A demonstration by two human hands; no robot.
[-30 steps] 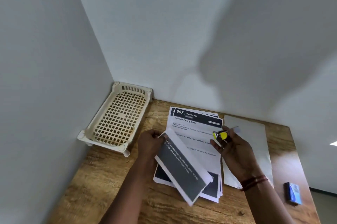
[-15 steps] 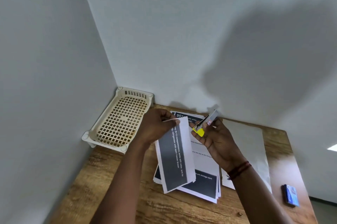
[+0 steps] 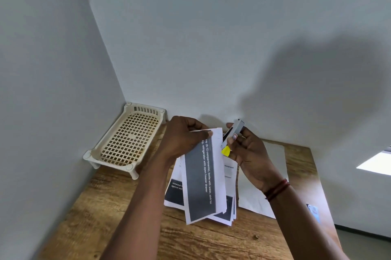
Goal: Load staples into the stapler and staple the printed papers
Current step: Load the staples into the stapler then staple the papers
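At centre frame, our left hand [image 3: 186, 139] pinches the papers [image 3: 203, 177] upright, our right hand [image 3: 247, 149] grips the stapler [image 3: 232, 135] just right of their top edge.

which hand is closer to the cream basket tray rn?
Left. The left hand holds up the folded printed papers just right of the basket tray. The right hand, gripping the stapler, sits farther right, beyond the papers.

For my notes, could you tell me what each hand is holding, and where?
Left hand pinches the folded printed papers at their top edge. Right hand holds the stapler around its lower middle.
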